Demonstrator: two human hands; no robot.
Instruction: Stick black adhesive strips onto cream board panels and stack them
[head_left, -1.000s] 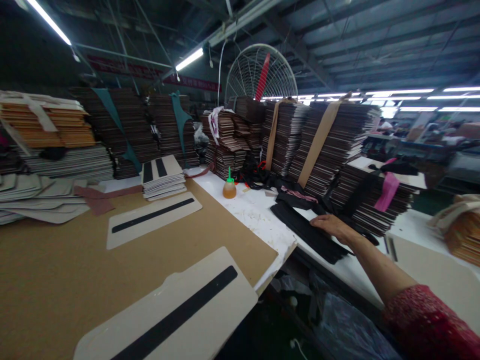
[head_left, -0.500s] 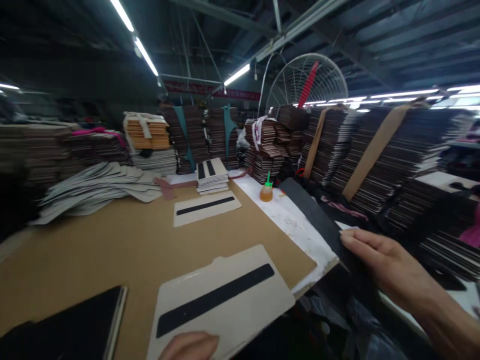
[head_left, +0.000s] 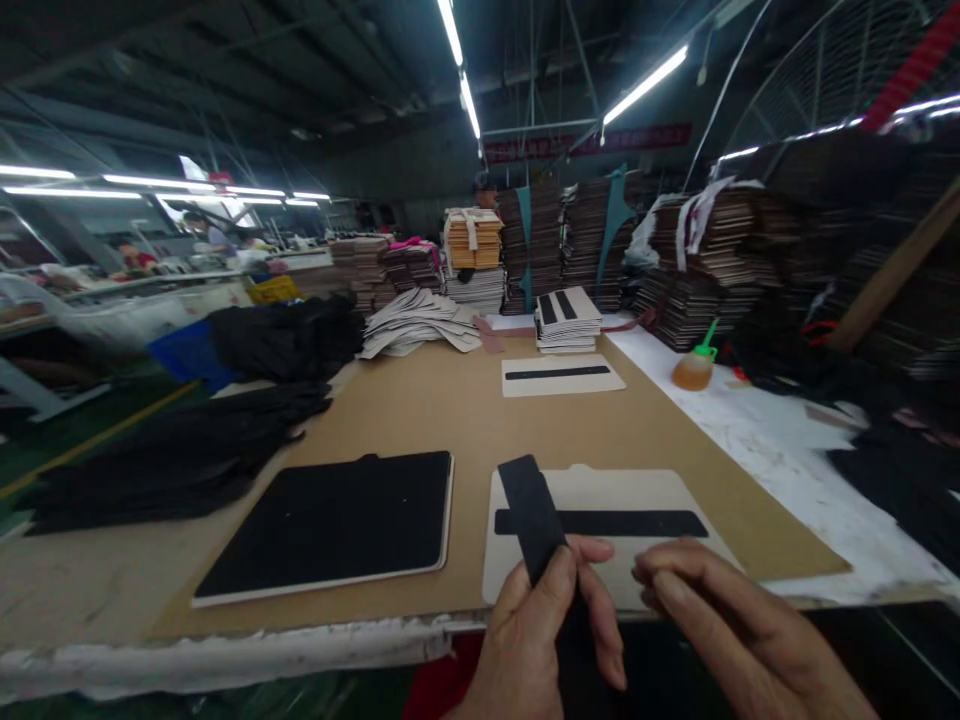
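Observation:
My left hand is closed around a long black strip, which rises from the grip and hangs below it past the table edge. Under the strip's upper end lies a beige panel with a black bar across it. Over the panel's right part is my right hand, thumb and fingers pinched together; whatever may be between the fingertips is too small to see. Left of both hands, a black-topped panel with pale edges lies flat on the brown board.
A second beige panel and a small panel stack lie farther back. An amber bottle with a green nozzle stands at right. Loose grey sheets, black cloth and tall bundled piles surround the table.
The view has swung left. A black strip that my right hand held at the far right is now in my left hand over the beige panel, and my right hand has come in beside it.

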